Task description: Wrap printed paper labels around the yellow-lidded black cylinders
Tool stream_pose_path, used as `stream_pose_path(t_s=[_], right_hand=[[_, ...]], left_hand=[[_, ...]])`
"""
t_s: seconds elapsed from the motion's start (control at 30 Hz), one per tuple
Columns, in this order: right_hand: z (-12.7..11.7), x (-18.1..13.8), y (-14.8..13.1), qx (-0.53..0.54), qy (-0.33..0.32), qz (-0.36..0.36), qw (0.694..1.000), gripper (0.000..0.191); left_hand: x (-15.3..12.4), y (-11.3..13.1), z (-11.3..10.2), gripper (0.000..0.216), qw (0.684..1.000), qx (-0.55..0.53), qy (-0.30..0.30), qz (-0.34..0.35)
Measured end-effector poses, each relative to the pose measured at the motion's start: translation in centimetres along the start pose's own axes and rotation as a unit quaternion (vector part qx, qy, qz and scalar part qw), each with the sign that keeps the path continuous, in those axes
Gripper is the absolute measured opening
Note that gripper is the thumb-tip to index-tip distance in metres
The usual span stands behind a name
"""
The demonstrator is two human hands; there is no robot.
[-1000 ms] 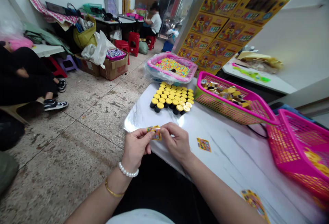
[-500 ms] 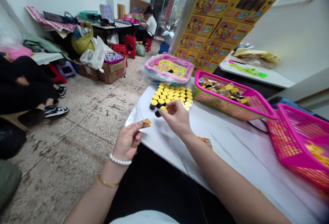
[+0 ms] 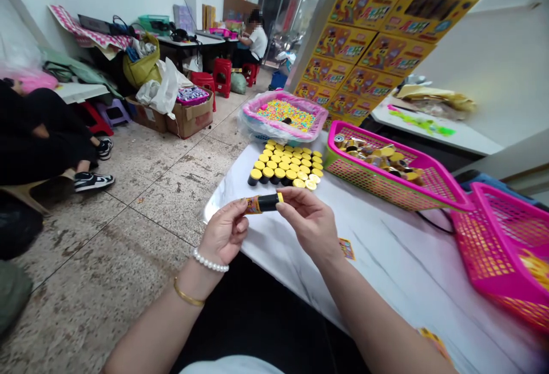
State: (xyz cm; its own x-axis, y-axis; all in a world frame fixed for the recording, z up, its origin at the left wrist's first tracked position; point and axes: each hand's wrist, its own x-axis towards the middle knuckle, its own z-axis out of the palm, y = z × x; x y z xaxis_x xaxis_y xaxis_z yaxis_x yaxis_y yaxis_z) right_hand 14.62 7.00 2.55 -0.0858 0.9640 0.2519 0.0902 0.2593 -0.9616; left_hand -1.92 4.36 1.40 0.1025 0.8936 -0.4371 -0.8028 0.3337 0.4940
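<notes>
"While your two hands come close together in front of you, what does each one have?"

"Your left hand (image 3: 225,228) is closed to a pinch, thumb against fingers, on a small printed sleeve (image 3: 253,205), mostly yellow. Your right hand (image 3: 315,225) is pinched nearly closed too, thumb and fingertips at the yellow cap (image 3: 280,197) of a slim black tube (image 3: 268,202)."

"So where does the tube lie?"

"Between your hands, roughly level, its cap at your right fingertips and its other end meeting the sleeve at your left. Whether that end sits inside the sleeve, you cannot be told; the join is too small to make out."

"How might you do this step well, if it is sleeving the tube?"

"Probably by holding both pieces in one line, so the sleeve's edge does not catch or crease. A light left pinch should let its mouth stay round; a firmer right grip would steady the push."

"And around your hands?"

"Just beyond your right fingertips, a block of yellow-capped tubes (image 3: 283,166) stands upright on the white table (image 3: 386,259); a careless knuckle could tip the nearest. Just beside your right wrist, partly hidden by it, lies a flat printed piece (image 3: 347,249)."
</notes>
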Motion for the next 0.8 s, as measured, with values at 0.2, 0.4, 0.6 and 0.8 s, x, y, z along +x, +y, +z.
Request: stream_pose_path(t_s=[0.2,0.4,0.6,0.8], right_hand=[[-0.1,-0.5,0.5,-0.058,0.037,0.003,0.998,0.033],[0.1,-0.4,0.1,0.036,-0.043,0.089,0.994,0.036],[-0.6,-0.4,0.1,0.026,-0.019,0.054,0.998,0.037],[-2.7,-1.4,-0.9,0.027,-0.034,0.013,0.999,0.032]], left_hand=[[0.4,-0.8,0.0,0.027,1.000,0.020,0.001,0.022],[0.4,-0.9,-0.6,0.032,0.997,0.068,-0.020,0.019],[0.1,-1.2,-0.7,0.039,0.994,0.086,-0.005,0.069],[0.8,-0.2,0.3,0.057,0.967,0.193,-0.161,0.050]])
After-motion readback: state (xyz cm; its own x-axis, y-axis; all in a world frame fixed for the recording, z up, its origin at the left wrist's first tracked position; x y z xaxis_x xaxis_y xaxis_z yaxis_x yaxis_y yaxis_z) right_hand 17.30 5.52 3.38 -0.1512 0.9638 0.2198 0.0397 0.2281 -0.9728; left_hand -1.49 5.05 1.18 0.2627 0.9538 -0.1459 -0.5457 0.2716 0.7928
